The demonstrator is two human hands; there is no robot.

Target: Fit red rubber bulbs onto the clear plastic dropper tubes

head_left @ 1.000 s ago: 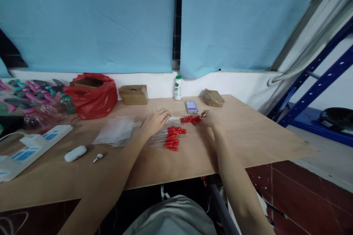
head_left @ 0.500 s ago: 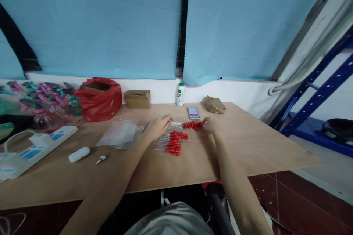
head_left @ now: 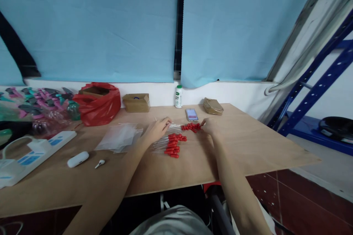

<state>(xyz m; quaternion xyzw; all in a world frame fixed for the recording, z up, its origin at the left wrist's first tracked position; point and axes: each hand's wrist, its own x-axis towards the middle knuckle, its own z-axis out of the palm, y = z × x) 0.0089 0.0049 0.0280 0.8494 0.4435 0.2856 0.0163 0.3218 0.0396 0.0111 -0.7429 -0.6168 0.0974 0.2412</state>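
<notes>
Two groups of droppers with clear tubes and red rubber bulbs lie on the wooden table. My left hand [head_left: 159, 129] is closed at the clear tube ends of the farther droppers [head_left: 190, 127]. At the bulb end of that same group, my right hand [head_left: 209, 126] pinches a red bulb; its fingertips are partly hidden. Closer to me, the nearer droppers [head_left: 173, 145] lie in a loose pile, bulbs to the right, touched by neither hand. Clear plastic bags [head_left: 117, 136] lie flat to the left of my left hand.
Beyond the hands are a phone [head_left: 191, 114], a white bottle [head_left: 178, 97], a wrapped brown packet [head_left: 213, 106] and a cardboard box [head_left: 136, 103]. On the left are a red bag [head_left: 99, 108], spray bottles [head_left: 41, 114], a power strip [head_left: 41, 158], an earbud case [head_left: 78, 159] and an earbud [head_left: 99, 163].
The view has tilted slightly, so the table things sit a little lower and further left. Both hands keep nearly the same place at the farther droppers.
</notes>
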